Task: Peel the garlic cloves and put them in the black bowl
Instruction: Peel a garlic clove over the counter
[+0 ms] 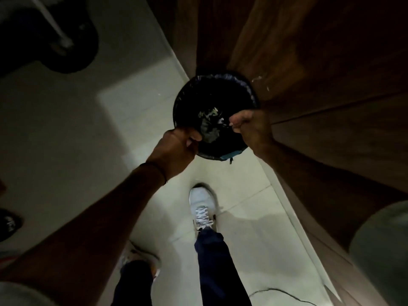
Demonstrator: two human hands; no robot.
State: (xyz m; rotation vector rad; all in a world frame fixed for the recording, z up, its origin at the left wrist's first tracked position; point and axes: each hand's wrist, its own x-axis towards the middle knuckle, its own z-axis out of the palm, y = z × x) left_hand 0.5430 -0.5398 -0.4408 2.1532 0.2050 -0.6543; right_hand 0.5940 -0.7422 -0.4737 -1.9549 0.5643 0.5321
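Note:
I am looking down in dim light at a round bin [220, 89] lined with a black bag, standing on the floor against a wooden cabinet. Pale scraps [208, 125] lie inside it. My left hand [178, 149] is at the bin's near-left rim with its fingers curled shut. My right hand [250, 127] hovers over the right rim as a closed fist. Whether either fist holds anything is hidden. No garlic cloves and no black bowl are in view.
The wooden cabinet front [309, 62] runs along the right. The pale tiled floor [77, 129] stretches left. My white shoe [203, 206] stands just before the bin. A dark object [66, 40] sits at the top left, and a thin cable [276, 292] lies on the floor.

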